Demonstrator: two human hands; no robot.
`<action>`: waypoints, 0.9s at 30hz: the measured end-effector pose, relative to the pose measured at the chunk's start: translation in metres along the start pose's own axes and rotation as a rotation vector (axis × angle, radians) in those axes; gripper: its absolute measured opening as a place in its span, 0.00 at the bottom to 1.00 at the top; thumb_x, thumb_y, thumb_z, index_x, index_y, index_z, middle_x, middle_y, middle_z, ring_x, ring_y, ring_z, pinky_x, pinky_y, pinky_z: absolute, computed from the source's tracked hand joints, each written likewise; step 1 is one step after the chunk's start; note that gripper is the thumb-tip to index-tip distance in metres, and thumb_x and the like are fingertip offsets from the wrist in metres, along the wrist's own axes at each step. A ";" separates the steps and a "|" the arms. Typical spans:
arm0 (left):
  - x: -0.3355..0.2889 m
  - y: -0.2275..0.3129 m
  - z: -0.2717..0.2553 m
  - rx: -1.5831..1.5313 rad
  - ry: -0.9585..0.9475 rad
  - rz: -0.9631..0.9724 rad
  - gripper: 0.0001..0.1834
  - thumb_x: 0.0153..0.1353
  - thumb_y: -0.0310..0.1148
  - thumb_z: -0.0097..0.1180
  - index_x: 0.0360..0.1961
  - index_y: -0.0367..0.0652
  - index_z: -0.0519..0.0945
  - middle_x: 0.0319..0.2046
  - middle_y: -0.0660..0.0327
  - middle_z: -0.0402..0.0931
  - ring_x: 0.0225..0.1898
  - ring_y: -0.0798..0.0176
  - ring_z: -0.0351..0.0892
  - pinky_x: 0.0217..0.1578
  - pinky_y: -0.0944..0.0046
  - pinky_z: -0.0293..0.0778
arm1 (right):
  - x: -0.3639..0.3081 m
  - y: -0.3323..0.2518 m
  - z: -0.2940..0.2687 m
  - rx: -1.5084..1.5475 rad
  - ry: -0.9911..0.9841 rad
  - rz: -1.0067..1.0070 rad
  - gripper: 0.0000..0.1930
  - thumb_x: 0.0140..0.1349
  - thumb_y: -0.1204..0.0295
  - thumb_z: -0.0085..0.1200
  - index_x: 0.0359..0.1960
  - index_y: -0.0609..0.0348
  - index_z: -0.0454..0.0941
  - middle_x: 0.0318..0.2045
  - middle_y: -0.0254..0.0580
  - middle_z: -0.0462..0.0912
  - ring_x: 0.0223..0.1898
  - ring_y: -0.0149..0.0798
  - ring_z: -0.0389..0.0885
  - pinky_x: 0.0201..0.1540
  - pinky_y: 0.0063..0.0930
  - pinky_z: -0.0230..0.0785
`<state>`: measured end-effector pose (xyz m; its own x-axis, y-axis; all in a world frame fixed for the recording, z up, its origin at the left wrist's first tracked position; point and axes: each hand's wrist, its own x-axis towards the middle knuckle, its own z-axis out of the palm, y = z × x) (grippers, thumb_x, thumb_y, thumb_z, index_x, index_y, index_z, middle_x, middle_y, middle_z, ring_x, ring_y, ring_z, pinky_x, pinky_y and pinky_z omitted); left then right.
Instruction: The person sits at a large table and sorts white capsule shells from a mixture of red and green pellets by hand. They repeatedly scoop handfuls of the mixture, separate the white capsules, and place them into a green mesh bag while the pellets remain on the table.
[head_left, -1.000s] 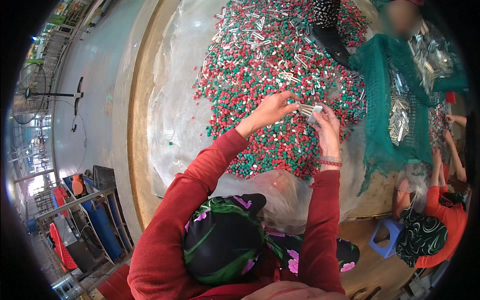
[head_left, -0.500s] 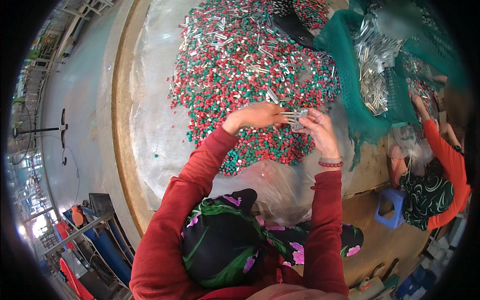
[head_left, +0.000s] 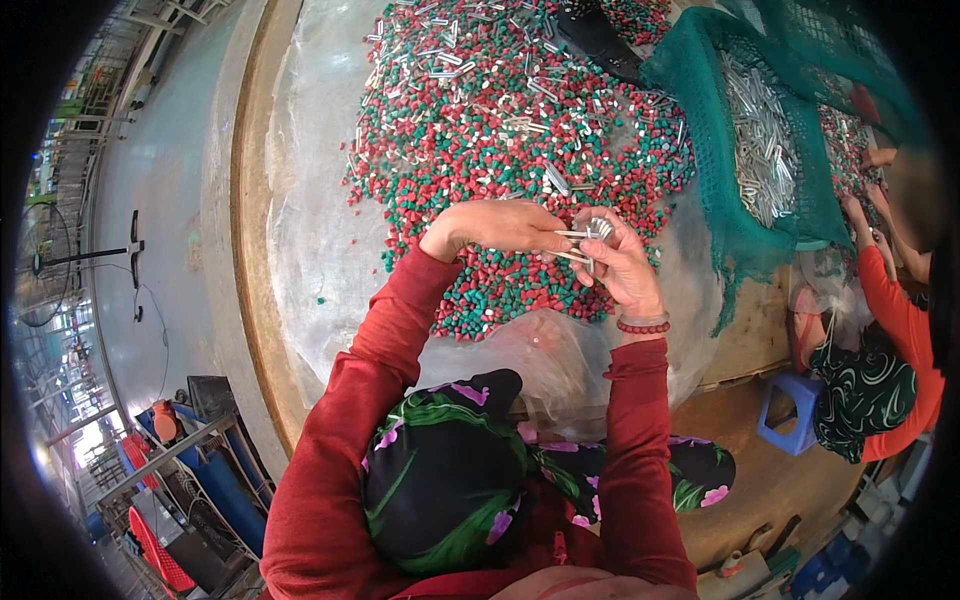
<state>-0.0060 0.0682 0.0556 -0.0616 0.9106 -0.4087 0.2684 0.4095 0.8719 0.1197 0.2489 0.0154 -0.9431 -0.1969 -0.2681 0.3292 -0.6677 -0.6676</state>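
Note:
Both my hands are over a heap of small red, green and white pellets (head_left: 540, 285). My right hand (head_left: 625, 270) is closed around a small bunch of slim silvery metal pieces (head_left: 599, 229), their ends showing above the fingers. From the left, my left hand (head_left: 505, 226) reaches in palm down, its thumb and fingers pinched on slender metal pieces (head_left: 570, 255) that stick out toward the right hand. How many each hand holds, I cannot tell. Just beyond my hands, a silvery metal piece (head_left: 556, 180) lies on the pellets.
Green netting (head_left: 700, 130) lines a basket of metal pieces (head_left: 765, 150) at the right. A black object (head_left: 598, 45) lies at the heap's far side. Clear plastic sheeting (head_left: 320, 200) lies under the heap. To the right, a person in orange sleeves (head_left: 900, 370) works near a blue stool (head_left: 790, 412).
The bunch in my right hand has turned, and its pieces are less neatly lined up. My left hand stays close against it. A blurred shape above the basket is gone; the metal inside lies flatter.

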 end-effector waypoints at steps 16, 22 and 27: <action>0.032 0.059 0.071 0.893 0.400 -0.216 0.15 0.57 0.30 0.51 0.47 0.43 0.72 0.37 0.54 0.73 0.41 0.51 0.77 0.34 0.51 0.76 | -0.009 0.079 -0.020 1.138 0.152 0.003 0.27 0.66 0.47 0.35 0.53 0.54 0.69 0.52 0.51 0.73 0.54 0.50 0.72 0.56 0.61 0.58; 0.047 0.041 0.050 0.520 0.653 0.216 0.22 0.54 0.23 0.49 0.52 0.40 0.70 0.39 0.49 0.74 0.41 0.52 0.77 0.38 0.55 0.75 | -0.008 0.072 -0.022 1.258 -0.011 -0.197 0.28 0.66 0.47 0.34 0.59 0.51 0.64 0.58 0.47 0.69 0.59 0.52 0.66 0.58 0.67 0.52; 0.021 0.058 0.011 0.178 0.817 0.153 0.20 0.61 0.25 0.46 0.56 0.40 0.69 0.50 0.49 0.73 0.48 0.51 0.77 0.47 0.59 0.72 | -0.023 0.015 -0.017 0.913 -0.095 -0.345 0.36 0.64 0.41 0.27 0.67 0.51 0.52 0.65 0.50 0.56 0.64 0.66 0.53 0.61 0.73 0.40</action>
<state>0.0187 0.1109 0.0946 -0.6688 0.7377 0.0926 0.4729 0.3260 0.8186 0.1472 0.2560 -0.0004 -0.9937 0.0828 -0.0756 -0.0905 -0.9903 0.1056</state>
